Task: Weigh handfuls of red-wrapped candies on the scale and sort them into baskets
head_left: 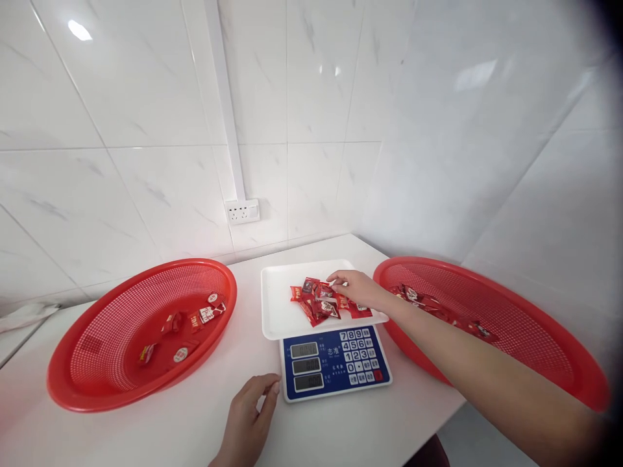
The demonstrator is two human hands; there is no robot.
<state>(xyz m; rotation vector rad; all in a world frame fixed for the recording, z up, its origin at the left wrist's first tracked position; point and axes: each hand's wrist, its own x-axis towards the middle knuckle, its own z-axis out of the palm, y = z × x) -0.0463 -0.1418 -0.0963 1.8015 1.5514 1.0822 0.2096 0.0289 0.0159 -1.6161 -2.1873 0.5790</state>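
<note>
Over a white tray (275, 318) on a blue-faced digital weighing scale (335, 363), my right hand (355, 285) reaches in from the right. Its thumb and forefinger are slightly apart, with nothing visible between them. Just below and left of those fingertips lies a small heap of red wrapped candies (321, 305), some partly covered by the hand. My left hand (250, 415) is by the scale's front left corner, fingers curled and thumb tip close to the forefinger tip, holding nothing that I can see.
A red mesh basket (97, 337) with a few scattered packets (171, 322) stands on the left of the white table (180, 421). On the right, another red basket (535, 344) holds several red packets (438, 308), partly behind my forearm. A tiled wall with a socket (243, 211) rises behind.
</note>
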